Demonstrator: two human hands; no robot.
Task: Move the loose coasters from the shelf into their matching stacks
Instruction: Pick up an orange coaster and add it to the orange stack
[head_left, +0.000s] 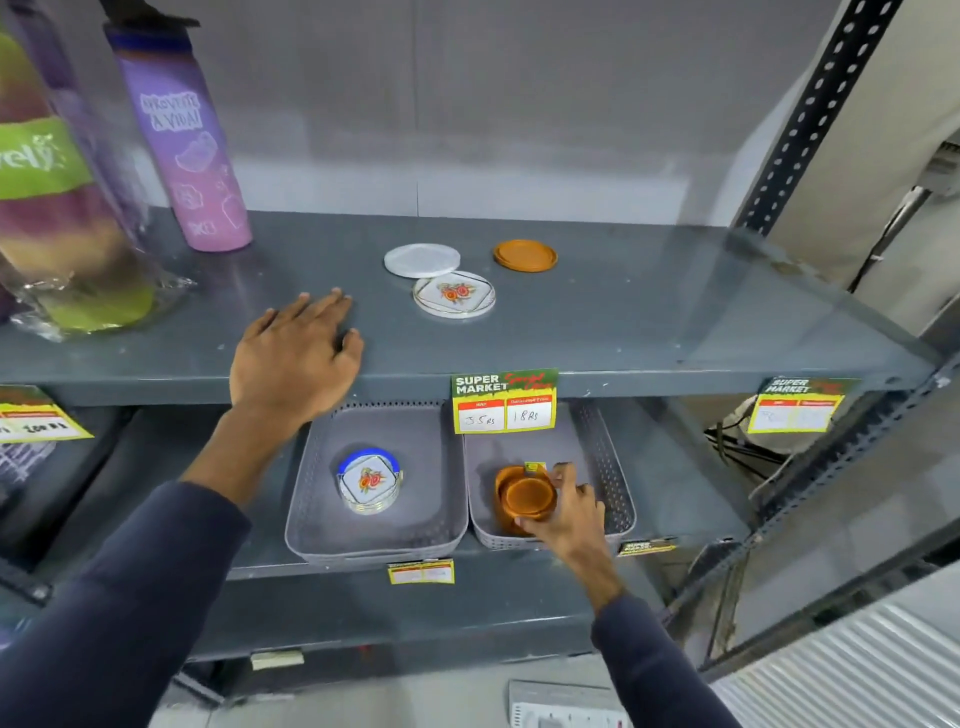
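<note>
Right hand is down in the right-hand grey tray on the lower shelf, fingers curled round the top of the orange coaster stack. Thumb sits at the near edge, fingertips at the far edge beside a small yellow tag. The grip is closed on the top orange coaster; the stack sits directly left of the palm.

Left hand lies flat, palm down, on the upper shelf near its front edge. Fingers are spread and it holds nothing.

Loose coasters on the upper shelf, well right of the left hand:
- plain white round coaster
- floral coaster just in front of it, edges overlapping (the white one looks to be on top, hard to be sure)
- orange coaster, apart to the right

The left grey tray holds the floral coaster stack in a blue-rimmed holder. A price label hangs on the upper shelf's edge between the trays. Purple bottle stands at the back left.
</note>
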